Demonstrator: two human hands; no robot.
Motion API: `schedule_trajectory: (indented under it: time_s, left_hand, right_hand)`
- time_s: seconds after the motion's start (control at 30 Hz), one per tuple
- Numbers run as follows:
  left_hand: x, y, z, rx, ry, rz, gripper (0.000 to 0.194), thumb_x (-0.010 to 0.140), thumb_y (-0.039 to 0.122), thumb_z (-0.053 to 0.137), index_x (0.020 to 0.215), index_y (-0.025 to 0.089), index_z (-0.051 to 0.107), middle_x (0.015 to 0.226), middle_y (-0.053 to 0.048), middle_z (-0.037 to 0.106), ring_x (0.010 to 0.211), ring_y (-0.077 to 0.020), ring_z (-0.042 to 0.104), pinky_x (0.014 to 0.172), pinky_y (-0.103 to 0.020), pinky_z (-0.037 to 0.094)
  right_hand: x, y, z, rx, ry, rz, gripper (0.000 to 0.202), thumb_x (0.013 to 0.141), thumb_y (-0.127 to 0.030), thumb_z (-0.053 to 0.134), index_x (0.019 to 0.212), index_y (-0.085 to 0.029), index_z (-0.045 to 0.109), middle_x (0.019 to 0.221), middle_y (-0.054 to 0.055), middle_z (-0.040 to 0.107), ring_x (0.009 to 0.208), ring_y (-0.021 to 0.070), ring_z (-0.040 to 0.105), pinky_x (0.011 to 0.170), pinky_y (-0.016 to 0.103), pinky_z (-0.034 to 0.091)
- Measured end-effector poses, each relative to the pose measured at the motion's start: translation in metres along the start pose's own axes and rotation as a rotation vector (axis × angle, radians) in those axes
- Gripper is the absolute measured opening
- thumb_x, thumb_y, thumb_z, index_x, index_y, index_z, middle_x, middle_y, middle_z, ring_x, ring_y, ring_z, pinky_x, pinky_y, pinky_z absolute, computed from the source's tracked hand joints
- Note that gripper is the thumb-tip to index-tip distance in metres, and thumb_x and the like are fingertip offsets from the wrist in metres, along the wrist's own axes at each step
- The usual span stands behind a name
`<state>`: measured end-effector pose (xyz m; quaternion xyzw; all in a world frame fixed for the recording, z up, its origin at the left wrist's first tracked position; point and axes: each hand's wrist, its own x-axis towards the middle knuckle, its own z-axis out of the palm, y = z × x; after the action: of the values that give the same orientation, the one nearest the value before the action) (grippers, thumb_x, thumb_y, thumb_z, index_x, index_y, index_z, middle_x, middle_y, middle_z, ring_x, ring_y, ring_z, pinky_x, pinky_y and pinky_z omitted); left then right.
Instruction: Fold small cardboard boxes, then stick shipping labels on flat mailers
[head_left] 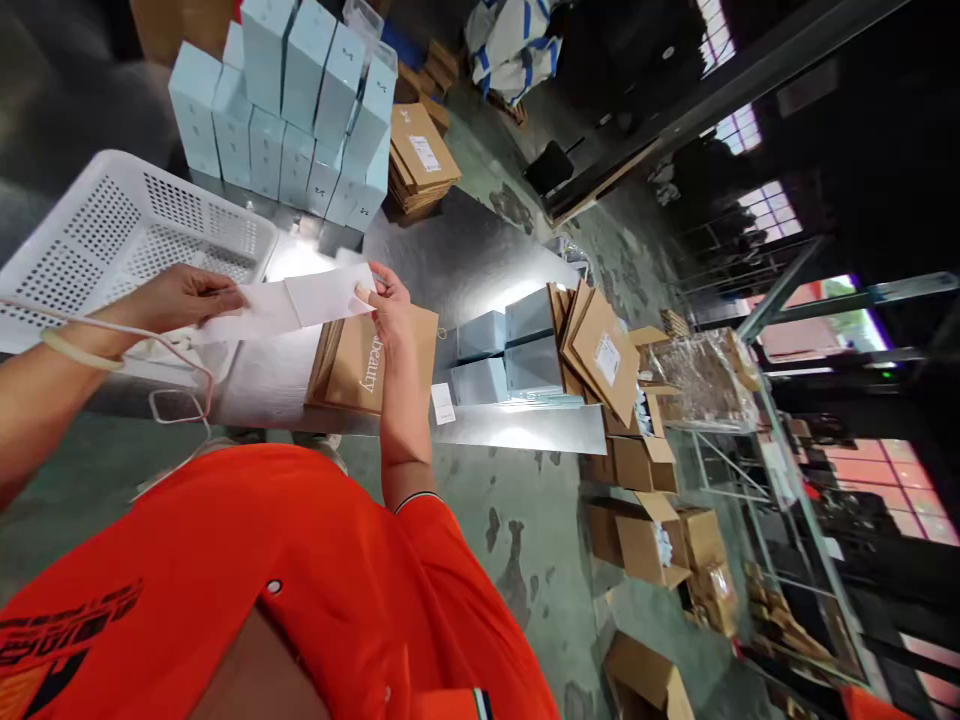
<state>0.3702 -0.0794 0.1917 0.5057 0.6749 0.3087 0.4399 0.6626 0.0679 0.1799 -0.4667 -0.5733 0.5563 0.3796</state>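
Note:
Between my two hands stretches a white paper sheet (292,303) with a fold line across its middle. My left hand (187,298) pinches its left end, beside a white perforated plastic basket (112,200). At the other end, my right hand (386,300) grips the paper between thumb and fingers. Below the right hand lies a stack of brown cardboard mailers (375,365) with "beauty" printed on top. A small white card (442,403) rests at the table edge, to the right of the mailers.
Pale blue boxes (300,110) stand stacked at the table's back, near labelled brown mailers (426,150). More blue boxes (480,335) and mailers (600,350) occupy the right end of the metal table (525,425). Open cartons (637,540) stand on the floor beyond.

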Motion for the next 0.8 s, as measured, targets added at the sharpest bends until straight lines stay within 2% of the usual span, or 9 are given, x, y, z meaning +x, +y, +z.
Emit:
schedule_trajectory:
  time_s: [0.1,0.17,0.27,0.37,0.5,0.6,0.67,0.77,0.8]
  left_hand:
    - [0.018,0.001,-0.016,0.085,-0.021,-0.038,0.055,0.071,0.073,0.071,0.092,0.022,0.08,0.067,0.001,0.063,0.067,-0.0167,0.05,0.071,-0.033,0.047]
    - [0.03,0.002,-0.028,0.104,-0.024,-0.03,0.053,0.071,0.071,0.072,0.09,0.022,0.081,0.063,0.002,0.062,0.068,-0.0164,0.05,0.075,-0.035,0.051]
    - [0.046,0.0,-0.043,0.058,-0.005,0.027,0.045,0.07,0.063,0.078,0.087,0.021,0.079,0.068,0.002,0.068,0.065,-0.0149,0.046,0.083,-0.04,0.055]
    - [0.056,-0.01,-0.052,0.03,0.037,0.029,0.042,0.071,0.06,0.079,0.086,0.021,0.078,0.07,0.002,0.07,0.07,-0.0151,0.046,0.092,-0.042,0.057]
    - [0.061,-0.025,-0.052,0.175,0.014,0.023,0.045,0.078,0.058,0.074,0.096,0.017,0.082,0.083,-0.002,0.079,0.088,-0.02,0.061,0.102,-0.038,0.054]
    - [0.064,-0.026,-0.046,0.299,-0.003,0.199,0.071,0.075,0.058,0.082,0.131,0.014,0.078,0.129,-0.004,0.083,0.119,-0.0226,0.066,0.115,-0.033,0.048]
    - [0.067,-0.023,-0.041,0.307,-0.021,0.313,0.075,0.079,0.059,0.082,0.141,0.016,0.074,0.144,-0.003,0.078,0.126,-0.0203,0.065,0.118,-0.028,0.044]
    - [0.074,-0.019,-0.033,0.29,-0.11,0.265,0.046,0.093,0.051,0.072,0.119,0.014,0.082,0.114,-0.001,0.086,0.104,-0.015,0.067,0.1,-0.019,0.049]
    - [0.077,-0.019,-0.031,0.278,-0.126,0.227,0.041,0.095,0.044,0.072,0.119,0.012,0.083,0.106,-0.001,0.086,0.097,-0.0135,0.067,0.093,-0.016,0.049]
  right_hand:
    - [-0.004,-0.009,-0.011,0.037,-0.162,0.065,0.04,0.07,-0.039,0.096,0.1,-0.02,0.076,0.083,-0.001,0.073,0.075,0.0168,0.065,0.07,0.028,0.051]
    - [-0.003,-0.011,-0.012,0.034,-0.214,0.081,0.029,0.069,-0.033,0.094,0.085,-0.019,0.075,0.076,-0.002,0.068,0.069,0.0137,0.057,0.066,0.026,0.046]
    - [-0.003,-0.004,-0.005,0.025,-0.173,0.092,0.024,0.074,-0.033,0.088,0.07,-0.02,0.068,0.067,-0.004,0.057,0.063,0.0115,0.046,0.062,0.025,0.039]
    - [-0.008,0.009,0.012,0.05,-0.067,0.102,0.025,0.081,-0.037,0.082,0.072,-0.021,0.065,0.069,-0.003,0.056,0.064,0.0125,0.045,0.063,0.026,0.04]
    - [-0.012,0.025,0.039,-0.002,0.002,0.09,0.021,0.089,-0.031,0.072,0.074,-0.019,0.064,0.067,-0.005,0.053,0.065,0.0106,0.045,0.067,0.025,0.042]
    - [-0.009,0.028,0.051,-0.038,-0.03,0.078,0.018,0.088,-0.028,0.072,0.074,-0.018,0.066,0.067,-0.005,0.055,0.067,0.0104,0.048,0.068,0.024,0.043]
    - [-0.006,0.025,0.055,-0.044,-0.061,0.08,0.018,0.089,-0.029,0.073,0.075,-0.018,0.068,0.069,-0.005,0.058,0.069,0.0113,0.052,0.07,0.023,0.044]
    - [-0.004,0.02,0.057,-0.064,-0.056,0.117,0.019,0.092,-0.028,0.072,0.078,-0.017,0.07,0.068,-0.005,0.058,0.07,0.011,0.053,0.069,0.023,0.043]
    - [-0.004,0.018,0.058,-0.067,-0.055,0.124,0.018,0.094,-0.026,0.071,0.079,-0.016,0.07,0.068,-0.005,0.058,0.069,0.0105,0.052,0.07,0.023,0.043]
